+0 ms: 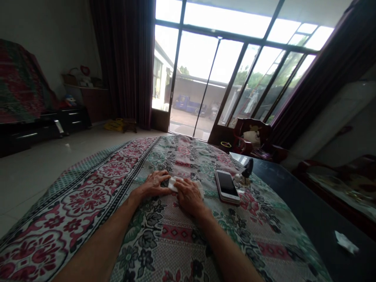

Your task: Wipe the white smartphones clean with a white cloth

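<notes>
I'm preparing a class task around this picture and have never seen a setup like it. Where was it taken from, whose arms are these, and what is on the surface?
This picture comes from a camera worn on a person's head, looking forward and down, so the two bare forearms reaching in from the bottom are that person's own. The left hand and right hand both rest on a small folded piece of white tissue or cloth; how firmly it is held cannot be told. Beneath them lies a pink, green and white floral cloth. Just beyond the right hand lies a flat smartphone with a black screen and pale rim. Farther right, a crumpled white scrap lies on a dark tabletop.
</notes>
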Demonstrator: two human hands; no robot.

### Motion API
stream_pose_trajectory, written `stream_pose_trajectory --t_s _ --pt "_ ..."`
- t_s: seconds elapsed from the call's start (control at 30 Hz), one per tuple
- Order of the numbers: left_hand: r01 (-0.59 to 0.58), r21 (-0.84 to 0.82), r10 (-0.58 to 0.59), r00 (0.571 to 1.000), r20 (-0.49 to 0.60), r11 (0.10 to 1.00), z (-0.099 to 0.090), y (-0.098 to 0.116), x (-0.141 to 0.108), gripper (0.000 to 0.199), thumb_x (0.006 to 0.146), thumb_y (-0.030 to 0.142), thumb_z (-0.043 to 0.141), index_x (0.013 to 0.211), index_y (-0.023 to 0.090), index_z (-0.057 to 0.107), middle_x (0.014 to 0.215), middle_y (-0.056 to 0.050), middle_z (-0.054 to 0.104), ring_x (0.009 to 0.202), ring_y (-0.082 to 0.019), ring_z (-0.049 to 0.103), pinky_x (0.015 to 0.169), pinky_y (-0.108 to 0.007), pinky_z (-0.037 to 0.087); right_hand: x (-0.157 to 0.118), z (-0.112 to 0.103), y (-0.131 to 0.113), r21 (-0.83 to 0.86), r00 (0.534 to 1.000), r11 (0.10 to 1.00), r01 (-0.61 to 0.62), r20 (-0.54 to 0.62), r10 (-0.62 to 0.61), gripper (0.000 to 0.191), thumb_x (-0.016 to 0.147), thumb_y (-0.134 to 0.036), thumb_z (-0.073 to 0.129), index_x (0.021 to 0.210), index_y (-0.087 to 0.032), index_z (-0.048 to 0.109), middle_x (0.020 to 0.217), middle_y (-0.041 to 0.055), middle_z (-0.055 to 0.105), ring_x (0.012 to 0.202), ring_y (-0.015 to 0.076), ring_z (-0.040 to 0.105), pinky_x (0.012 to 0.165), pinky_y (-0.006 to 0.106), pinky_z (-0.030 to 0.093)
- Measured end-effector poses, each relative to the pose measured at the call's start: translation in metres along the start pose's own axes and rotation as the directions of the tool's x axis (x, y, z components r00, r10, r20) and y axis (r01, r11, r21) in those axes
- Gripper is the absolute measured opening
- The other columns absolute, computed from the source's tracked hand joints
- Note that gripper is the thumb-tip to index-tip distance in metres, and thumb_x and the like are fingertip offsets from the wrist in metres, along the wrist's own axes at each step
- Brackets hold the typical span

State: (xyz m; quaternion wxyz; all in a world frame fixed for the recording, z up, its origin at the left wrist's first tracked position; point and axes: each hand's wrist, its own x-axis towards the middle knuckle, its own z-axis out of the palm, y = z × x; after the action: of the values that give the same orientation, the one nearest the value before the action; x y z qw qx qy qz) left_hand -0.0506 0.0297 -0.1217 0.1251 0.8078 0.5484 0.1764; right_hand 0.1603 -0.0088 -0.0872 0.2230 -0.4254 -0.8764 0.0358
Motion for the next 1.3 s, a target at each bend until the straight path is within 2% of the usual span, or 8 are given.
stream_pose_trajectory --t_s 0.17,0.43,0.53,0.67,0.9,1.03,1.13,1.3 --pt "-0.019 -0.004 0.019 1.000 -0.020 1.000 -0.001 0.000 -0.001 0.069 0.073 0.064 0.065 0.131 0.028 0.055 0.146 -0.005 0.042 0.134 -0.031 0.035 0.111 -0.041 0.027 0.004 0.003 -0.002 0.038 1.000 0.999 0.007 -0.016 -0.006 0.030 0.092 -0.018 0.045 0.112 -0.028 0.065 0.127 -0.0019 0.062 0.117 0.0188 0.050 0.100 0.035 0.035" --pt "-0.004 0.005 0.004 0.999 0.043 1.000 -0.008 0.004 -0.002 0.066 0.075 0.060 0.064 0.132 0.029 0.053 0.149 -0.005 0.038 0.136 -0.030 0.032 0.112 -0.041 0.025 -0.021 -0.013 0.039 0.087 0.990 0.990 -0.115 -0.076 0.122 0.034 0.089 -0.011 0.043 0.109 -0.024 0.067 0.128 0.0004 0.062 0.119 0.0178 0.052 0.104 0.035 0.037" --pt "-0.020 -0.007 0.020 0.999 0.045 1.000 -0.010 0.005 -0.002 0.065 0.076 0.057 0.065 0.132 0.028 0.052 0.148 -0.005 0.039 0.136 -0.029 0.032 0.112 -0.040 0.024 -0.024 -0.012 0.045 0.083 0.983 0.986 -0.146 -0.103 0.155 0.033 0.087 -0.010 0.045 0.106 -0.023 0.068 0.126 0.0024 0.063 0.119 0.0186 0.053 0.104 0.035 0.038" --pt "-0.017 -0.034 0.019 0.998 0.053 0.999 -0.013 0.006 -0.003 0.065 0.076 0.054 0.066 0.133 0.027 0.052 0.148 -0.005 0.039 0.136 -0.030 0.031 0.113 -0.040 0.024 -0.018 -0.005 0.037 0.044 0.987 0.992 -0.115 -0.104 0.119 0.034 0.084 -0.009 0.047 0.108 -0.023 0.067 0.129 0.0024 0.061 0.123 0.0202 0.049 0.107 0.037 0.035" --pt "-0.021 -0.058 0.025 0.998 0.059 0.998 -0.011 0.000 -0.001 0.065 0.073 0.052 0.069 0.132 0.029 0.054 0.148 -0.003 0.040 0.137 -0.030 0.031 0.114 -0.040 0.023 0.002 0.009 0.004 0.024 0.998 0.999 -0.039 -0.055 0.040 0.033 0.086 -0.011 0.046 0.109 -0.024 0.066 0.128 0.0024 0.061 0.119 0.0207 0.049 0.105 0.038 0.034" --pt "-0.009 -0.053 0.013 0.997 0.070 0.999 -0.013 0.002 -0.002 0.064 0.074 0.049 0.069 0.132 0.029 0.053 0.148 -0.003 0.039 0.138 -0.030 0.030 0.114 -0.040 0.023 0.005 0.009 0.002 0.053 0.998 0.998 -0.013 -0.061 0.016 0.033 0.085 -0.012 0.048 0.108 -0.026 0.068 0.128 0.0011 0.061 0.118 0.0195 0.051 0.105 0.037 0.035" --pt "-0.013 -0.045 0.016 0.996 0.087 0.999 -0.018 0.007 -0.004 0.060 0.074 0.048 0.069 0.130 0.027 0.056 0.148 -0.003 0.041 0.137 -0.031 0.031 0.114 -0.039 0.024 0.002 0.005 0.015 0.088 0.992 0.994 -0.064 -0.105 0.073 0.032 0.083 -0.010 0.050 0.101 -0.024 0.071 0.122 0.0013 0.065 0.114 0.0185 0.054 0.105 0.034 0.036" --pt "-0.005 -0.051 0.010 0.995 0.096 0.999 -0.023 0.013 -0.004 0.059 0.075 0.046 0.068 0.129 0.024 0.057 0.148 -0.005 0.041 0.137 -0.031 0.032 0.114 -0.041 0.024 -0.005 -0.006 0.038 0.084 0.955 0.970 -0.227 -0.176 0.239 0.028 0.076 -0.007 0.054 0.088 -0.022 0.074 0.111 0.0030 0.070 0.105 0.0195 0.061 0.099 0.033 0.041"
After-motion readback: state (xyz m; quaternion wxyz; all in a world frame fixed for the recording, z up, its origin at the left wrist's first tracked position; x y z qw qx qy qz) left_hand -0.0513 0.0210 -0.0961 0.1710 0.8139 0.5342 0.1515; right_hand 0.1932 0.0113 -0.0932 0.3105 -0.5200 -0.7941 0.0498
